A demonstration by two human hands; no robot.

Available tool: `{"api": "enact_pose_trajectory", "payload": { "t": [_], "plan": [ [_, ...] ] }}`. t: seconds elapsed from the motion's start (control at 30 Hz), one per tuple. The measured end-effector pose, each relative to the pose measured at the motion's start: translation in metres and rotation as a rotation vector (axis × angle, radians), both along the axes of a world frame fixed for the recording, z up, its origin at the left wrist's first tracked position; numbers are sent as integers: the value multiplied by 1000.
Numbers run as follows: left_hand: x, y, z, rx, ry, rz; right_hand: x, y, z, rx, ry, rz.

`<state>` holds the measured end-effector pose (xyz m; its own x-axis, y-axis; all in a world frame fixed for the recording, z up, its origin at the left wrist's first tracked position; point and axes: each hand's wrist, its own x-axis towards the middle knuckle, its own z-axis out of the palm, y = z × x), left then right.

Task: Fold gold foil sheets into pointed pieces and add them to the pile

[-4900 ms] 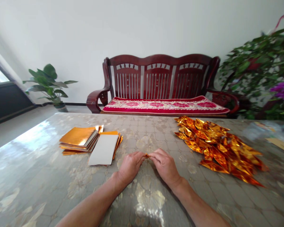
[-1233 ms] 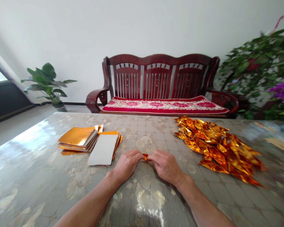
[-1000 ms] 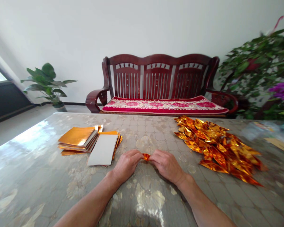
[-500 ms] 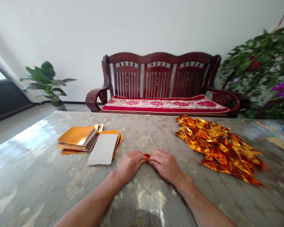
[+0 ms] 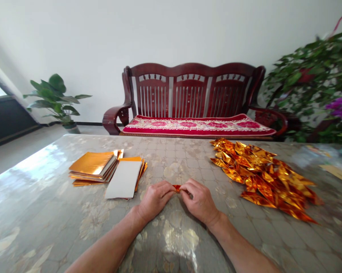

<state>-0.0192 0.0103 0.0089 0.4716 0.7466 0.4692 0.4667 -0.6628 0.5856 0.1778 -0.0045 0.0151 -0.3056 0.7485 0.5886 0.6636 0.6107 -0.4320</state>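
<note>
Between my two hands is a small piece of folded orange-gold foil paper [image 5: 177, 188], mostly hidden by the fingers. My left hand [image 5: 157, 197] pinches its left end. At the right end, the thumb and fingers of my right hand [image 5: 198, 200] are closed on it. To the left lie a stack of gold foil sheets [image 5: 89, 163] and a second stack with a pale sheet [image 5: 124, 179] on top. A heap of folded gold foil pieces [image 5: 256, 172] with pointed ends spreads out on the right.
The table [image 5: 176, 159] has a glossy patterned cover. Beyond its far edge stands a dark red wooden bench [image 5: 190, 91] with a floral cushion [image 5: 199, 124]. Clear plastic [image 5: 310, 156] lies at the far right. Potted plants flank the bench.
My right hand has shifted slightly, its fingers a little more curled, and a bit more of the foil shows between the hands. My left hand has barely moved.
</note>
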Motion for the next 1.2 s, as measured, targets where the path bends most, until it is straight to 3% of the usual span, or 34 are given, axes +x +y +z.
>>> {"api": "enact_pose_trajectory", "payload": {
  "t": [1.2],
  "plan": [
    [1,-2,9,-8,58,-97,-6,-7,1,-70,44,-31]
  ]
}}
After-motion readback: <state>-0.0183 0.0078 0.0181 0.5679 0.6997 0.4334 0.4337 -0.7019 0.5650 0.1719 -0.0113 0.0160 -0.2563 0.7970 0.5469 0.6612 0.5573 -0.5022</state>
